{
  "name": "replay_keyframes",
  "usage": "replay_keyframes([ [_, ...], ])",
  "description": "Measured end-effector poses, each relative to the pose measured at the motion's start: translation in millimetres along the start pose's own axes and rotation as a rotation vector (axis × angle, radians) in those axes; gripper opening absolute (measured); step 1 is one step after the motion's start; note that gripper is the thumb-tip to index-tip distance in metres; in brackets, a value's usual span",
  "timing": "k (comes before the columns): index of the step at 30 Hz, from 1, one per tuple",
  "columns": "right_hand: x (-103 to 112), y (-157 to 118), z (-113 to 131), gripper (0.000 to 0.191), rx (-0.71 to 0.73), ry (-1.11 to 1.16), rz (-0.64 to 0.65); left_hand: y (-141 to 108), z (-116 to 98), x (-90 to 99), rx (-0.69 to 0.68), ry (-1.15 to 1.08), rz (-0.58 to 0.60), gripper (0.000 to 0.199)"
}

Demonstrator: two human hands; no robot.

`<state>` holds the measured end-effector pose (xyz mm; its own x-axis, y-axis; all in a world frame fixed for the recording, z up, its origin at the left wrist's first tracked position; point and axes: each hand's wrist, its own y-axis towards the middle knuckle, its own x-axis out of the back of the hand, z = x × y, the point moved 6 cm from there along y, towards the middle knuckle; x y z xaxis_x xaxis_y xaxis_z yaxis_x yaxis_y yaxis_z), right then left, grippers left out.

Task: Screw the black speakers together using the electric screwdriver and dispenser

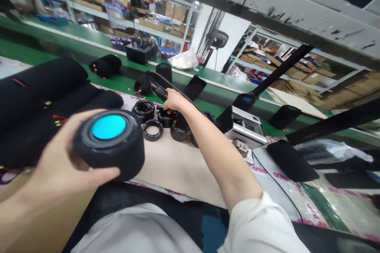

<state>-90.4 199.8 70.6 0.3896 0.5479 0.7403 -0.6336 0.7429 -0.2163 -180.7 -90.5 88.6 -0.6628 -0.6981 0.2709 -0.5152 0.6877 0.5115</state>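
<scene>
My left hand (68, 162) is wrapped around a short black cylinder (118, 154), which looks like a speaker with a bright blue disc on its end. It is held up at the near left, tilted toward me. Farther off, my right hand (175, 100) is closed around a black corded hand tool (157, 88), its cable arching behind my forearm. Just below those fingers is a black ring (166, 119); whether they touch it I cannot tell. Beside it stand a stack of rings (143, 109), a single flat ring (152, 130) and a deeper ring (180, 129).
Large black padded cylinders (44, 90) with red wires lie at the left. A silver machine (246, 126) sits right of my forearm, its cord running forward. Black cylinders line the green bench (124, 82). Dark slanted posts (282, 69) and a grey overhead beam (267, 11) cross the space.
</scene>
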Motion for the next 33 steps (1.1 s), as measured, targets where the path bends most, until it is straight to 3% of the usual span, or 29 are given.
replay_keyframes([
  [3, 19, -7, 10, 0.054, 0.070, 0.038, -0.064, -23, 5, -41.8, -0.046, -0.068, 0.108, 0.102],
  [6, 50, -41, 15, 0.062, 0.142, 0.108, -0.169, -35, 12, -78.7, -0.070, -0.168, 0.132, 0.100],
  [8, 69, -83, 10, 0.056, 0.195, 0.177, -0.238, -39, 19, -100.7, -0.033, -0.233, 0.143, 0.098],
  [9, 76, -108, 8, 0.048, 0.287, 0.267, -0.243, -40, 22, -110.9, -0.008, -0.265, 0.153, 0.098],
  [11, 81, -160, -7, 0.033, 0.368, 0.395, -0.246, -42, 26, -129.7, 0.041, -0.310, 0.194, 0.099],
  [15, 64, -235, -65, 0.032, 0.175, 0.616, -0.350, -46, 29, -154.5, 0.103, -0.313, 0.260, 0.102],
  [20, 17, -269, -120, 0.031, -0.059, 0.837, -0.540, -50, 27, -167.6, 0.095, -0.222, 0.283, 0.099],
  [23, -11, -272, -134, 0.034, -0.143, 0.973, -0.636, -57, 18, -168.3, 0.072, -0.180, 0.237, 0.093],
  [25, -27, -269, -136, 0.037, -0.171, 1.068, -0.650, -69, 11, -165.1, 0.097, -0.199, 0.207, 0.101],
  [27, -36, -264, -136, 0.037, -0.168, 1.129, -0.658, -86, 6, -161.8, 0.128, -0.238, 0.277, 0.111],
  [30, -37, -261, -138, 0.035, -0.135, 1.190, -0.709, -99, 8, -152.3, 0.158, -0.276, 0.453, 0.098],
  [32, -33, -262, -140, 0.035, -0.120, 1.211, -0.742, -88, 16, -145.1, 0.142, -0.297, 0.512, 0.097],
  [33, -32, -262, -141, 0.035, -0.115, 1.219, -0.751, -77, 19, -145.2, 0.112, -0.310, 0.566, 0.106],
])
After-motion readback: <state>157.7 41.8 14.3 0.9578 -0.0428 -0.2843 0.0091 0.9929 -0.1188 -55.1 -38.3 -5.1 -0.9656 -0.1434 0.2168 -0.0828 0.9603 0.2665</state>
